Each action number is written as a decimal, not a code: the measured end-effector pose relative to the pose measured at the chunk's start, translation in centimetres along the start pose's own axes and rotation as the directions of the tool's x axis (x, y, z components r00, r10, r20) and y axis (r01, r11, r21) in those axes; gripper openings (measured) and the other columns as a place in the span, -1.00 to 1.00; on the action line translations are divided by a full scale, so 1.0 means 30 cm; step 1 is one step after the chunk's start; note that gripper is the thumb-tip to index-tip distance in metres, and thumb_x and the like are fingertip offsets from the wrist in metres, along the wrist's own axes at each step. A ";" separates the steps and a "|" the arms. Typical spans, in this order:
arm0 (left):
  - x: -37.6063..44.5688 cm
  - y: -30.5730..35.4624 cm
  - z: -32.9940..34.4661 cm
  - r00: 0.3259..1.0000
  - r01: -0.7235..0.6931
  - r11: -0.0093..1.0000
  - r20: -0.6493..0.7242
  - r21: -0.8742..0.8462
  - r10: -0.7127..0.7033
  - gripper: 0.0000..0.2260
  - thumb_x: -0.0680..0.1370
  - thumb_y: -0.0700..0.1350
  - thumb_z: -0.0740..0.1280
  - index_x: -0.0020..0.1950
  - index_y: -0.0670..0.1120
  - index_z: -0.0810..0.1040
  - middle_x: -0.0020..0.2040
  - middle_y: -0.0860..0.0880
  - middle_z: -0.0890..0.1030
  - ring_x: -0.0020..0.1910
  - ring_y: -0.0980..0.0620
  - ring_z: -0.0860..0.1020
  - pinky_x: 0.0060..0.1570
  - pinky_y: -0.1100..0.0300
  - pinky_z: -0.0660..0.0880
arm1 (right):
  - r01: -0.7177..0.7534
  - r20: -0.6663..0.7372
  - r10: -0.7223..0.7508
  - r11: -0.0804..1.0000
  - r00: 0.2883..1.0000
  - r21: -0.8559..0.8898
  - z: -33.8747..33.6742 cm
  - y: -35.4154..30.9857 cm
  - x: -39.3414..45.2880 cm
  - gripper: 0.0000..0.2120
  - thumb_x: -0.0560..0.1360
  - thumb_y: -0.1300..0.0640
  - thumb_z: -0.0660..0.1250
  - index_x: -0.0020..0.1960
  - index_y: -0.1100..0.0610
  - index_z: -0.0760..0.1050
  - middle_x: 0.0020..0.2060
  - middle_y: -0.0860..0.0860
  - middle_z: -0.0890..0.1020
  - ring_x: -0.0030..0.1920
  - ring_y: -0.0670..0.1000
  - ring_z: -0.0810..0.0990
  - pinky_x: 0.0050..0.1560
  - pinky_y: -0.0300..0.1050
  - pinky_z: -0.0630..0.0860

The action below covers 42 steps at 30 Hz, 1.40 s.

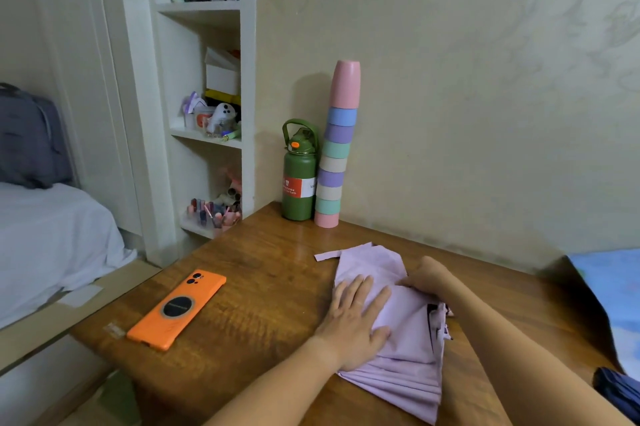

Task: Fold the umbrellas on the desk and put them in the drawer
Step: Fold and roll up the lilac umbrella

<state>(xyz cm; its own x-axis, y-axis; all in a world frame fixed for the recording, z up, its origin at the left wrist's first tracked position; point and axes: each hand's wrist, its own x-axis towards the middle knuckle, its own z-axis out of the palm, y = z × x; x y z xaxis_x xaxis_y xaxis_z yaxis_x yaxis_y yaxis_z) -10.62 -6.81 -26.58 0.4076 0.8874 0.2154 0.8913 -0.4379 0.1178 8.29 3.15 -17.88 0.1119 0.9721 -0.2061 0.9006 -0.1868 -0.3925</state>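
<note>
Lilac umbrella [398, 332] flat on the desk [263, 273], my left hand [356, 318] spread on its canopy, my right hand [424, 275] curled gripping fabric, orange phone [177, 309] left, green bottle [299, 173] and stacked cups [337, 148] behind.

On the table [263, 273] an umbrella [405, 339] lies near the front, right of centre. The left hand [356, 318] rests flat on its canopy; the right hand [424, 275] touches it from the right, fingers hidden. A phone [177, 309] lies to the left, well apart. At the back against the wall stand a bottle [298, 180] and, just right of it, a stack of cups [337, 148]. A shelf unit [207, 96] stands behind the table's left corner, a bed [45, 235] farther left.
</note>
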 end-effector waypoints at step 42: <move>-0.034 -0.010 -0.221 0.733 0.566 0.323 0.283 -0.759 -0.619 -0.80 0.64 -0.04 0.35 0.05 -0.18 0.58 -0.14 -0.07 0.60 -0.25 0.02 0.53 -0.30 0.21 0.40 | 0.553 -0.021 -0.563 0.804 0.826 0.220 0.126 0.244 -0.412 -0.73 0.46 0.33 0.36 -0.20 -0.05 0.53 -0.31 -0.31 0.56 -0.23 -0.23 0.51 -0.12 -0.35 0.43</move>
<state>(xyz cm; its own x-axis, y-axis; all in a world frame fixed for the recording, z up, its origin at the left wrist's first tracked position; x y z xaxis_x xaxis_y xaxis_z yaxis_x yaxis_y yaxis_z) -12.62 -8.52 -20.40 -0.1965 0.9620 -0.1896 0.3674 0.2515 0.8954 11.91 -10.76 -21.60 -0.4057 0.9114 0.0690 0.6932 0.3561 -0.6267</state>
